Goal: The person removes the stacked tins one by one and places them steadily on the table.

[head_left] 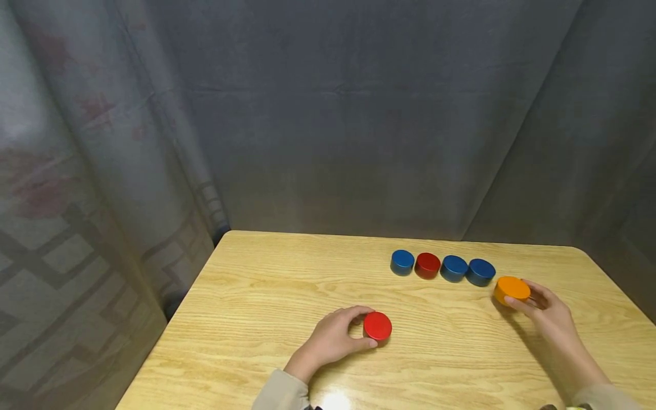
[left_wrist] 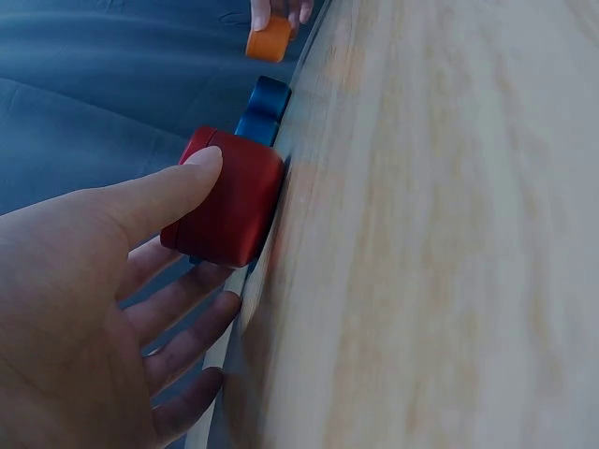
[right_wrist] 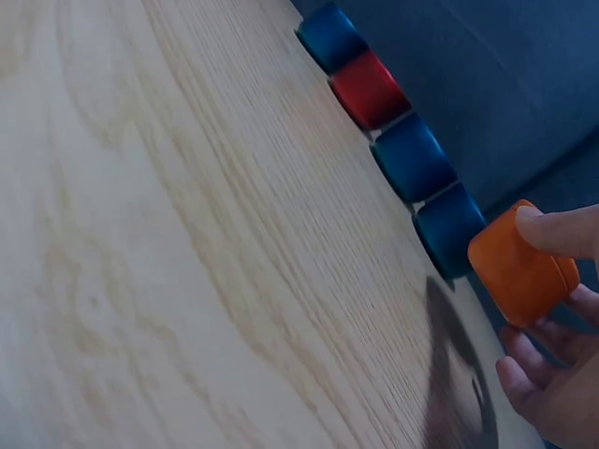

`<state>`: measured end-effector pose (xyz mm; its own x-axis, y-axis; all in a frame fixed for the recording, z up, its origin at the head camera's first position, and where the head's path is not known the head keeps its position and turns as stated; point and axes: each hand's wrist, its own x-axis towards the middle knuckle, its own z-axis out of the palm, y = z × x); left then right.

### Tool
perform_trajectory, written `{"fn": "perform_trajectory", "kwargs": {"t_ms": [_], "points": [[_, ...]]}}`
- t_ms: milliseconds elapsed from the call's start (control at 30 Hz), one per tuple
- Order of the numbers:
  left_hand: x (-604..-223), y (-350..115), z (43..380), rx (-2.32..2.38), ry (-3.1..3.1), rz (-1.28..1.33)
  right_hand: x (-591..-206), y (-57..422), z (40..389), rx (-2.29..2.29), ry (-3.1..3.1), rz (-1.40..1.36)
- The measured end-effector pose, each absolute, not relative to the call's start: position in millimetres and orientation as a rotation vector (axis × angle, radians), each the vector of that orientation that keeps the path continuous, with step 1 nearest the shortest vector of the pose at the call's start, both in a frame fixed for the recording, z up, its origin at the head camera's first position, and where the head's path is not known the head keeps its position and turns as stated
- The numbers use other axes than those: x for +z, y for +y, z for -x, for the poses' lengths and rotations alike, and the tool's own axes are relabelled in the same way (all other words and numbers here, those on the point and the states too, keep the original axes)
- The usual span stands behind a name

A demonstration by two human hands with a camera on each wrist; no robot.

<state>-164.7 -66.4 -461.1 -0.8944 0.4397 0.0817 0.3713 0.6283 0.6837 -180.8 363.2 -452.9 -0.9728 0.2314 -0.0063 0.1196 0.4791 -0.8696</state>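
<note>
My left hand [head_left: 335, 336] grips a round red tin [head_left: 377, 326] between thumb and fingers, low over the front middle of the table. In the left wrist view the thumb lies across the side of this red tin [left_wrist: 234, 201]. Farther right, my right hand [head_left: 550, 313] pinches an orange tin [head_left: 512, 289], its shadow falling on the wood below. Just left of the orange tin [right_wrist: 515, 267] a row begins with a blue tin [head_left: 480, 272], then another blue tin [head_left: 454, 268], a dark red tin [head_left: 427, 265] and a blue tin [head_left: 402, 262] at the far left.
The wooden table [head_left: 246, 296] has rounded back corners. Behind it hangs a grey curtain [head_left: 338, 125], and a patterned curtain [head_left: 77, 228] hangs along the left side. The row of tins stands near the back edge, right of the middle.
</note>
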Motion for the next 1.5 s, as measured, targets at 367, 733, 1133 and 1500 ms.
{"fn": "perform_trajectory", "kwargs": {"t_ms": [367,733,1133,1500], "points": [[-461.4,-66.0,162.1,1.134,2.748,-0.676,-457.0,370.9,198.2,1.395,-2.661,0.431],[-461.5,-64.6,159.7,1.154,2.743,-0.687,-459.1,379.5,209.2,1.363,-2.683,0.415],[-458.5,-63.3,159.3,1.126,2.745,-0.697,-457.5,383.7,218.8,1.344,-2.708,0.417],[-454.6,-65.8,162.2,1.098,2.736,-0.703,-455.6,374.8,219.7,1.416,-2.691,0.447]]}}
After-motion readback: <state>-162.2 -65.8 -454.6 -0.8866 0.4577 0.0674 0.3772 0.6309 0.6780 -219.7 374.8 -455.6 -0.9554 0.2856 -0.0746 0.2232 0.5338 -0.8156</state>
